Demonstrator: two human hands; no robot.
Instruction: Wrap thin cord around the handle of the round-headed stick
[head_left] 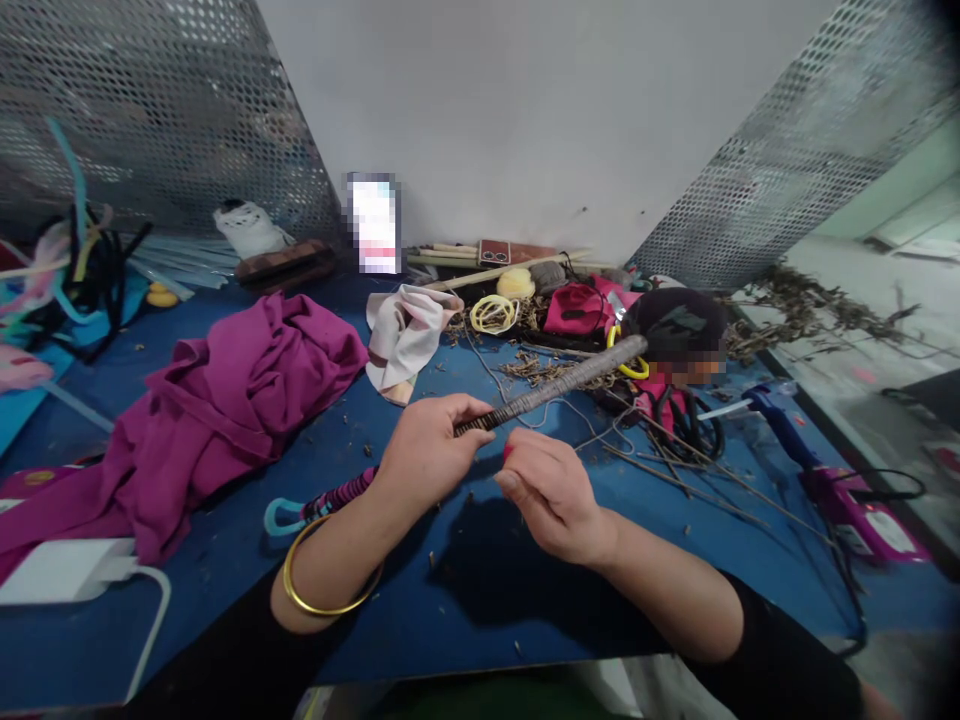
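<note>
Fingers of the left hand (pixel 424 450) are clamped on the grey rod (pixel 559 388), which is held aslant over the blue table (pixel 405 640). Right hand (pixel 559 495): fingers curled together just beside the rod, near the left hand; a red spot (pixel 508 453) shows there, and whether they grip anything cannot be told. Progress, as judged: wrapping appears done along the rod's visible length, grey at the far end, dark and ridged near the left hand. In line with the rod's near end show a purple-black band (pixel 343 496) and a blue loop (pixel 281 520); any join is hidden. Turns left to wind: cannot judge. Left of the rod: purple cloth (pixel 262 370). By its far end: dark cap (pixel 686 318). Right of it: glue gun (pixel 862 510).
</note>
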